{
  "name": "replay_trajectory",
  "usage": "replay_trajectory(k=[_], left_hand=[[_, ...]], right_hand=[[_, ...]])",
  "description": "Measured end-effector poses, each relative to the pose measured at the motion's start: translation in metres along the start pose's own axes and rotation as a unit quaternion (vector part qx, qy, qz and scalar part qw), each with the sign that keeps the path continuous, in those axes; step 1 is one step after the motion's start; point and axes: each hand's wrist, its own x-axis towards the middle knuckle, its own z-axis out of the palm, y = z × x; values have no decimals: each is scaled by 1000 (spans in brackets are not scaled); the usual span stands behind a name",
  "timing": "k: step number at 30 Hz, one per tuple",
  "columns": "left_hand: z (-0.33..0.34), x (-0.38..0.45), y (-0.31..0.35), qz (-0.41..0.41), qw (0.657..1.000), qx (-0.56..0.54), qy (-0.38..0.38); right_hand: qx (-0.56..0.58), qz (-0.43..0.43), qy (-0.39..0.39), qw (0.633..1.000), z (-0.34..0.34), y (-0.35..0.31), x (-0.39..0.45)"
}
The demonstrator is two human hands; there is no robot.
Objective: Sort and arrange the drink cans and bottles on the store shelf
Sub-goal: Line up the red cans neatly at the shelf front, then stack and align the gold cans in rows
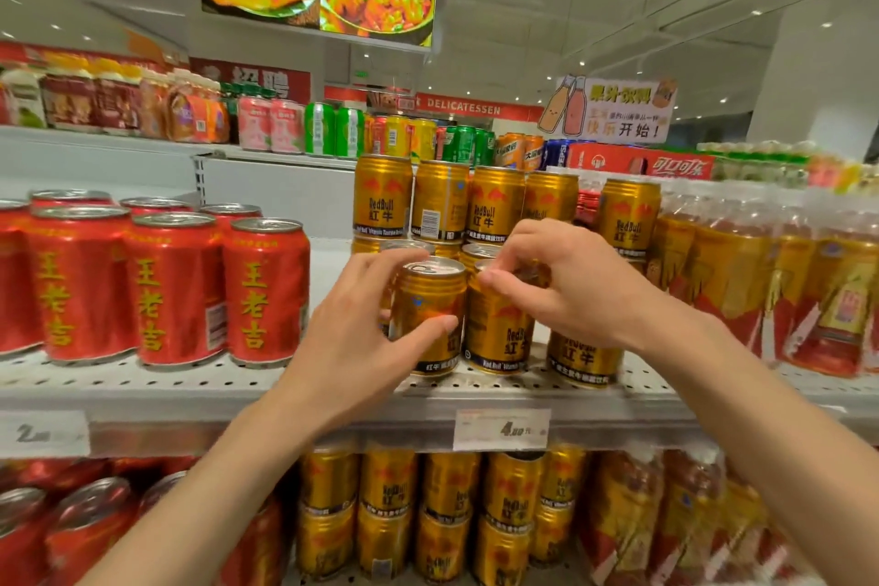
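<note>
My left hand (pixel 361 324) wraps the gold can (pixel 430 314) at the shelf's (pixel 285 388) front edge, likely turning its label forward; my right hand (pixel 561 281) pinches the neighbouring can's (pixel 499 324) rim to steady it.

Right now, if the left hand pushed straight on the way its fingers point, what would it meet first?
The left hand already grips the front gold can. Straight on, that can would probably meet the gold cans standing behind it first, though depth there is hard to judge.
</note>
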Motion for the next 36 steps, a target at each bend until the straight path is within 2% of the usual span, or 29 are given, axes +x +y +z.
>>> replay_trajectory(k=[5,11,17,25,32,36], left_hand=[[-23,-3,-2,-4,999,5,-36],[-33,-1,7,37,986,153,-48],[-51,6,13,49,976,188,-98],[-66,23,28,130,915,356,-138],[-66,31,31,95,937,299,-157],[-66,29,26,99,943,281,-150]], right_hand=[[17,-3,3,1000,2,3,1],[27,-17,14,999,3,5,2],[34,-12,11,999,2,5,0],[35,-3,-1,999,0,2,0],[-17,23,-81,996,-12,-8,4],[-6,32,-58,998,-13,-13,0]])
